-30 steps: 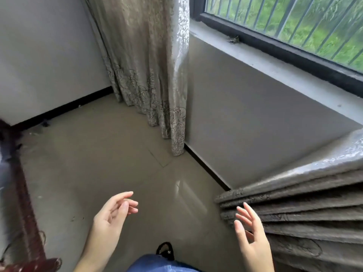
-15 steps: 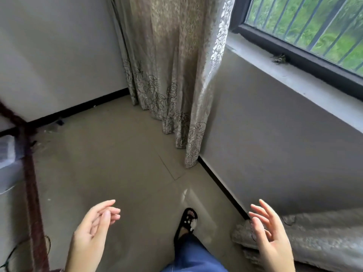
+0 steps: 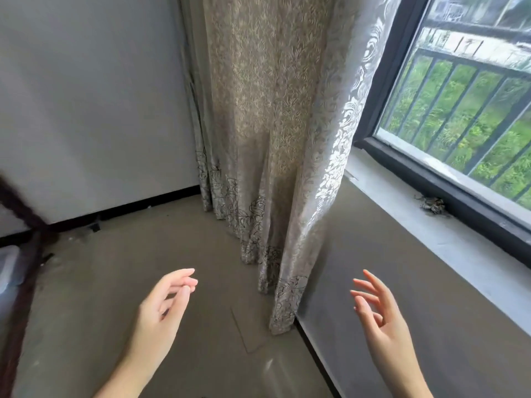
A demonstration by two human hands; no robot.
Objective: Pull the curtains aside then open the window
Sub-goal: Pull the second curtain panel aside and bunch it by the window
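Observation:
A beige patterned curtain (image 3: pixel 275 133) hangs bunched in the room's corner, left of the window, reaching down to the floor. The window (image 3: pixel 471 110) with its dark frame (image 3: pixel 382 81) fills the upper right; metal bars and greenery show through the glass. My left hand (image 3: pixel 163 311) floats low at centre-left, fingers loosely curled and apart, holding nothing. My right hand (image 3: pixel 382 317) is raised low at right, fingers spread, empty, in front of the wall below the sill. Neither hand touches the curtain.
A grey sill (image 3: pixel 431 225) runs under the window with a small clump of debris (image 3: pixel 432 204) on it. A dark wooden post (image 3: pixel 17 282) and a pale box (image 3: pixel 8 265) stand at the left edge. The tiled floor (image 3: pixel 115 282) spreads below.
The view has swung up and left toward the corner curtain. The second curtain at lower right and my leg have left the frame. Both hands have risen, still empty.

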